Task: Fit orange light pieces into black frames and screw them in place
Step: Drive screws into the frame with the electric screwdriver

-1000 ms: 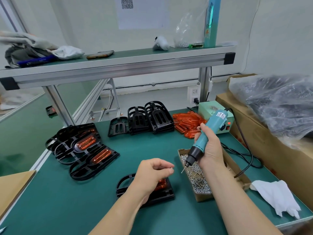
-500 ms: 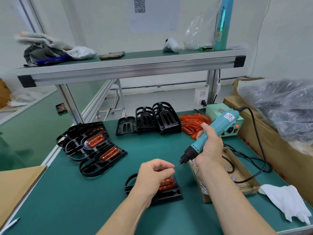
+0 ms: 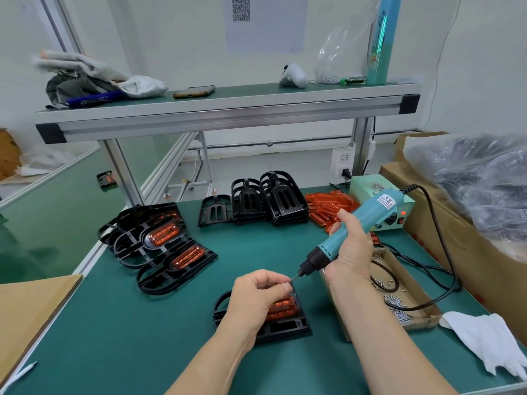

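A black frame (image 3: pixel 288 327) with an orange light piece (image 3: pixel 283 307) in it lies on the green mat near me. My left hand (image 3: pixel 256 295) hovers over it, fingertips pinched on a small screw that is barely visible. My right hand (image 3: pixel 352 249) grips a teal electric screwdriver (image 3: pixel 356 226), tilted down-left, its bit tip touching my left fingertips. Finished frames with orange pieces (image 3: pixel 165 240) lie overlapped at the left. Empty black frames (image 3: pixel 265 202) stand stacked at the back, beside a heap of loose orange pieces (image 3: pixel 328 208).
A cardboard tray of screws (image 3: pixel 399 306) sits right of the frame, crossed by the screwdriver's black cord (image 3: pixel 439 238). A green power box (image 3: pixel 370 186) stands behind, a white cloth (image 3: pixel 490 340) at right, a carton with plastic-wrapped parts (image 3: pixel 484 181) far right, and a metal shelf (image 3: pixel 228 109) overhead.
My right hand brought the screwdriver from over the screw tray leftward, so its tip now meets my left fingertips. My left hand stayed pinched above the frame.
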Tool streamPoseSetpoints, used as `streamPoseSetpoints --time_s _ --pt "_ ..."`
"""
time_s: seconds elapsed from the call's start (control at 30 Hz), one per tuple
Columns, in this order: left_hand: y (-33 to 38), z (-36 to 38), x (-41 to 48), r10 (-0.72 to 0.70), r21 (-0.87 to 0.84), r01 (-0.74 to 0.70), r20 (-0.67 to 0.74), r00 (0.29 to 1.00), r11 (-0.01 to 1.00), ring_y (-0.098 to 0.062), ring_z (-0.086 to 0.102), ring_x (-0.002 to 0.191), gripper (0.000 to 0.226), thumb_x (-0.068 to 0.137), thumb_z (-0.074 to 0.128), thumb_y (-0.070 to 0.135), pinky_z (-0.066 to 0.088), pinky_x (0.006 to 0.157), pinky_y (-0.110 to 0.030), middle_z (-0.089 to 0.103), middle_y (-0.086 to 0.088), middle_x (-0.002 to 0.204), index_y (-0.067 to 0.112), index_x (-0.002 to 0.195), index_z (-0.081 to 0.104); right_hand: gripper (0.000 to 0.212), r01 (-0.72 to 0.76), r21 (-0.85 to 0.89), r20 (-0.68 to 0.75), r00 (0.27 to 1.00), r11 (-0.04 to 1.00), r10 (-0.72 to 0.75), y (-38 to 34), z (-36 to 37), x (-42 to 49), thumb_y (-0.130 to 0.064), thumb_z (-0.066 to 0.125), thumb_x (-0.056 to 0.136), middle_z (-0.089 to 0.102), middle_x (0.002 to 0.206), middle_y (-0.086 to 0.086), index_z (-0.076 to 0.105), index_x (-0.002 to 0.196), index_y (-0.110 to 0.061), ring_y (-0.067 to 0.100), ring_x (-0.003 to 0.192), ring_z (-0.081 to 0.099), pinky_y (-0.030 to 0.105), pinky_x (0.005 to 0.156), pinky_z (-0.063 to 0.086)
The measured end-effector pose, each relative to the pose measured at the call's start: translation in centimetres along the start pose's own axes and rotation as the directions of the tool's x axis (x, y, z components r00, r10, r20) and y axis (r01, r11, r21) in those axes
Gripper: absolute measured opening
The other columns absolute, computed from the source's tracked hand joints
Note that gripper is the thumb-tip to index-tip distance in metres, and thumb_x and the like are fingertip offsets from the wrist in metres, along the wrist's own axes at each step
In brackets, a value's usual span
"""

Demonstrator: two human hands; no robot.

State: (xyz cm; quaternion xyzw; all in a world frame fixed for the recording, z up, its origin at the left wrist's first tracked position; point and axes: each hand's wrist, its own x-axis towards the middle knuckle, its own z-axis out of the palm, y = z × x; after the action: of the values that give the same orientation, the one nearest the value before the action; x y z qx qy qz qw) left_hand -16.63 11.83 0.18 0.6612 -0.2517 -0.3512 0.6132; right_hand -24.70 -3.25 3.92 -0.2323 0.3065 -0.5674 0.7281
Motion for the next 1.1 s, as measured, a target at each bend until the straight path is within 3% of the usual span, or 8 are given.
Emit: streamPoseSetpoints --time_s 0.37,0.47,0.53,0.67,0.73,0.93,1.03,1.1 --pt "0.3 0.8 -0.8 0.113 0.133 -0.099 -0.096 0.989 0.986 -0.012 0.067 0.066 0.018 0.082 0.075 0.0 0.052 0.057 -0.017 0.073 -0.012 0.078 0.015 0.072 0.076 0.016 0.061 -0.041 -0.003 0.998 0.997 -0.061 0.4 0.3 -0.9 -0.022 0.076 0.082 0.056 0.061 -0.012 0.063 0.09 -0.028 0.002 0.058 0.055 0.029 0.07 0.045" --pt "0.2 0.8 -0.7 0.179 0.239 -0.147 -0.115 0.977 0.96 -0.014 0.068 0.077 0.02 0.081 0.076 0.004 0.055 0.067 -0.023 0.072 -0.01 0.083 0.022 0.071 0.076 0.018 0.072 -0.045 0.012 0.997 0.996 -0.072 0.4 0.5 -1.1 -0.018 0.076 0.082 0.056 0.06 -0.013 0.061 0.089 -0.027 0.0 0.055 0.054 0.028 0.068 0.044" --pt "0.0 0.9 -0.7 0.251 0.365 -0.192 -0.123 0.96 0.911 -0.009 0.065 0.081 0.022 0.08 0.078 0.01 0.05 0.075 -0.018 0.07 -0.002 0.085 0.029 0.07 0.074 0.019 0.076 -0.052 0.033 0.997 0.996 -0.074 0.5 0.6 -1.2 -0.016 0.075 0.082 0.056 0.059 -0.014 0.06 0.088 -0.026 0.0 0.054 0.054 0.028 0.067 0.043" --pt "-0.1 1.7 -0.7 0.356 0.455 -0.273 -0.107 0.928 0.848 -0.01 0.057 0.076 0.019 0.079 0.078 0.014 0.045 0.071 -0.021 0.063 0.0 0.08 0.026 0.066 0.071 0.019 0.056 -0.056 0.043 0.998 0.997 -0.054 1.0 0.8 -2.1 -0.016 0.074 0.082 0.054 0.058 -0.013 0.057 0.086 -0.024 0.001 0.054 0.054 0.025 0.062 0.044" --pt "0.2 1.8 -0.6 0.36 0.455 -0.271 -0.12 0.925 0.848 -0.007 0.057 0.077 0.024 0.078 0.079 0.017 0.041 0.069 -0.014 0.065 0.002 0.08 0.034 0.066 0.069 0.019 0.07 -0.023 0.035 0.997 0.997 -0.069 0.5 1.2 -2.0 -0.014 0.074 0.083 0.056 0.057 -0.014 0.058 0.086 -0.024 0.001 0.054 0.054 0.023 0.061 0.045" --pt "0.6 0.5 -0.3 0.26 0.42 -0.222 -0.036 0.965 0.88 -0.005 0.06 0.094 0.043 0.076 0.081 0.023 0.043 0.083 -0.021 0.07 0.015 0.085 0.035 0.111 0.06 0.019 0.066 0.038 0.069 0.995 0.997 -0.069 -0.9 1.7 -1.8 -0.011 0.073 0.085 0.059 0.058 -0.015 0.061 0.088 -0.025 0.001 0.057 0.057 0.023 0.067 0.047" --pt "0.1 -0.2 -0.5 0.301 0.515 -0.268 0.02 0.954 0.814 0.002 0.049 0.104 0.049 0.074 0.082 0.035 0.033 0.083 -0.007 0.064 0.03 0.095 0.046 0.112 0.053 0.018 0.083 0.031 0.08 0.993 0.996 -0.085 -1.0 1.8 -1.6 -0.013 0.075 0.086 0.058 0.059 -0.015 0.062 0.09 -0.025 0.002 0.058 0.056 0.023 0.068 0.048" --pt "-0.4 -1.4 -0.3 0.335 0.692 -0.308 0.101 0.937 0.653 -0.001 0.04 0.119 0.066 0.07 0.078 0.053 0.028 0.096 -0.011 0.055 0.03 0.115 0.042 0.128 0.048 0.017 0.109 0.023 0.09 0.99 0.994 -0.111 -1.0 1.6 -1.4 -0.017 0.077 0.086 0.059 0.058 -0.017 0.063 0.092 -0.024 0.001 0.058 0.056 0.02 0.064 0.049"
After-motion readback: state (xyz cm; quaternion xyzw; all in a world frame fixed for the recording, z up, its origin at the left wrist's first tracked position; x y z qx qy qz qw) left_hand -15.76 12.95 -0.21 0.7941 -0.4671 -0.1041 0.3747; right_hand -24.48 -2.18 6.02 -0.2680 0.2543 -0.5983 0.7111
